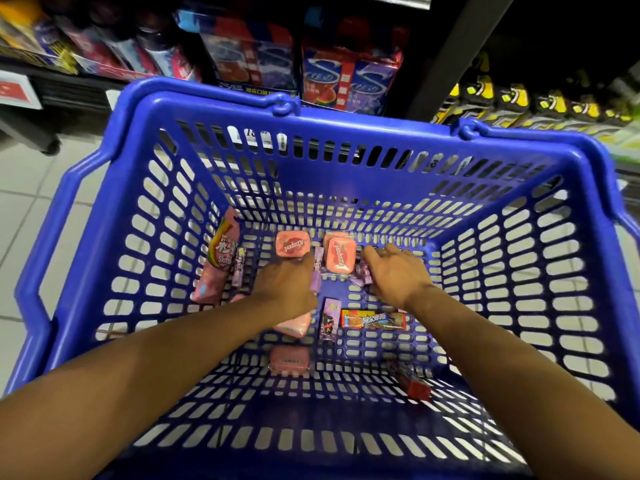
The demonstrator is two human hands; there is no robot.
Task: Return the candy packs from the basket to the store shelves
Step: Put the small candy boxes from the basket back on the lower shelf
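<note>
Barely begun: basket holding many packs. Left hand reaching down, grip hidden; right hand spread over far-wall packs, empty.

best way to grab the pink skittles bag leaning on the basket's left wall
Take the pink Skittles bag by its top edge, coming from above with the left hand. It stands nearly upright against the left wall of the blue basket, so its faces are hard to pinch, while its upper end sticks up free. A thumb-and-fingers grip there should lift it out.
</note>
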